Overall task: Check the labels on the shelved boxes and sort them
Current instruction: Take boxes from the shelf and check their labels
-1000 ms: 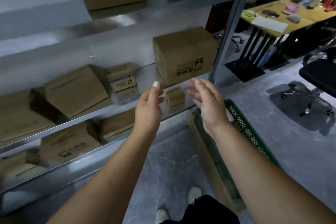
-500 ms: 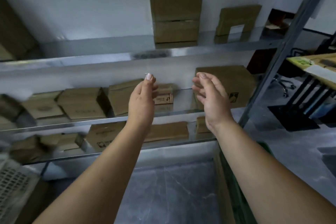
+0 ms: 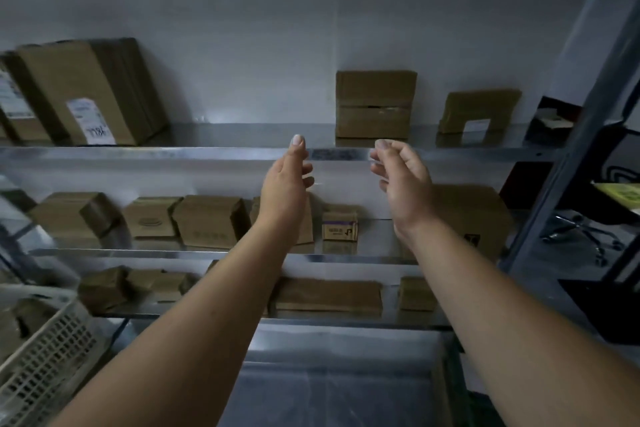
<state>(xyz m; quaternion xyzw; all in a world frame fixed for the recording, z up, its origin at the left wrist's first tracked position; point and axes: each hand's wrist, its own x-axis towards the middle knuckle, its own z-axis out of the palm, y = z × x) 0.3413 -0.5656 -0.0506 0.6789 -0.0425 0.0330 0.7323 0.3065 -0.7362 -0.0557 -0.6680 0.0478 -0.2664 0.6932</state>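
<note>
Steel shelving (image 3: 138,153) against a pale wall fills the frame, and against it the change is plain. A second ago both hands hung low by the middle tier, either side of a tiny carton. Now the view has tipped upward, and the left hand (image 3: 285,187) and right hand (image 3: 403,184) have risen to the front lip of the upper tier, at centre frame. Both are empty, palms facing each other, fingers loosely curved and touching nothing. I judge that the middle row is being left and the upper row comes next. The likely target is the upright box (image 3: 375,104) just above the right hand's fingertips; its facing side shows no label.

Nearest, at lower left, a white slotted basket (image 3: 45,360) holds some cartons. Beyond it, the bottom tier carries a flat box (image 3: 329,295). The middle tier holds a plain carton (image 3: 211,220), a small purple-printed carton (image 3: 339,226) and a large box (image 3: 481,215) partly behind the right wrist. Farthest, on the upper tier, a labelled box (image 3: 479,111) sits at right and tall labelled boxes (image 3: 79,90) lean at upper left; their print is too blurred to read. Nothing stands between the hands and the upright box except the shelf lip, which they must clear.
</note>
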